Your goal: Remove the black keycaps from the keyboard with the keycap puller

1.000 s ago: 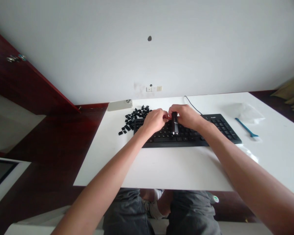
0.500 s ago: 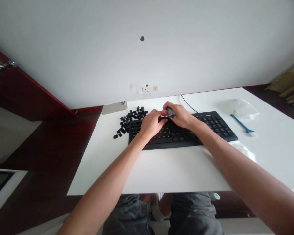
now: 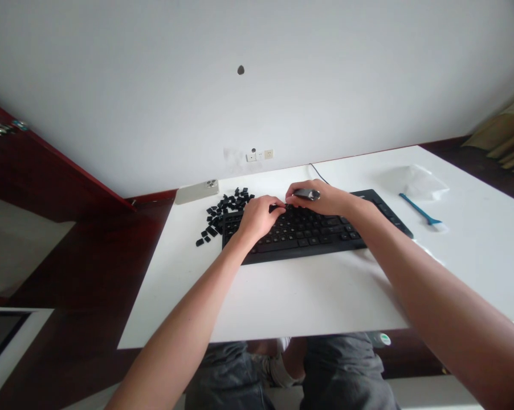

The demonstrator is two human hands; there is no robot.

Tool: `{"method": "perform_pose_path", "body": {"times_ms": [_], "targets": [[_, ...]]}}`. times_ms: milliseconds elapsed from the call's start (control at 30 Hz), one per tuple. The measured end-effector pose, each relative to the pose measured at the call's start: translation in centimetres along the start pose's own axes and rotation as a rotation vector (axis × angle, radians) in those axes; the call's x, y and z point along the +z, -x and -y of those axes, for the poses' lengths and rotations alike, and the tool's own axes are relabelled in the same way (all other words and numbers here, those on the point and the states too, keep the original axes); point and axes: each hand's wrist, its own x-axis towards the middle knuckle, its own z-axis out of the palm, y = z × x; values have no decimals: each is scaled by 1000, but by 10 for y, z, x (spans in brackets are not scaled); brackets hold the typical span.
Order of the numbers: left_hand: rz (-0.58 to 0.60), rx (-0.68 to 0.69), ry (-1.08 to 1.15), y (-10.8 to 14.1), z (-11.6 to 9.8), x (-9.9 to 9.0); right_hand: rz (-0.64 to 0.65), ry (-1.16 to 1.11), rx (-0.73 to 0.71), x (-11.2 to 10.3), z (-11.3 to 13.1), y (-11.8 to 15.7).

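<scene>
A black keyboard (image 3: 300,242) lies on the white table, with bare switch spots showing on its left part. My left hand (image 3: 260,217) rests over its upper left area, thumb and fingertips pinched together; anything between them is too small to make out. Just to the right, my right hand (image 3: 321,198) is closed around a metal tool (image 3: 310,195), its fingertips near those of my left hand at the keyboard's top rows. Loose black keycaps (image 3: 216,219) lie scattered beside the keyboard's left end.
A phone (image 3: 196,192) lies at the table's (image 3: 325,302) back left. On the right are a blue brush (image 3: 420,209) and a clear plastic bag (image 3: 423,182). A cable (image 3: 319,172) runs off the back edge.
My right hand has turned, and the tool in it now lies more level, pointing right. The fingertips of my two hands have moved slightly apart. The view has shifted a little.
</scene>
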Motion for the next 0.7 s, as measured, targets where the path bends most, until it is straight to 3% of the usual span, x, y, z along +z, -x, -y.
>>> {"method": "perform_pose_path", "body": {"times_ms": [167, 433, 700], "targets": [[118, 21, 68, -1, 3, -13, 64, 48, -180, -6, 5, 4], [143, 43, 99, -1, 8, -17, 55, 181, -196, -8, 16, 4], [148, 54, 87, -1, 8, -16, -26, 320, -205, 7, 14, -1]]}}
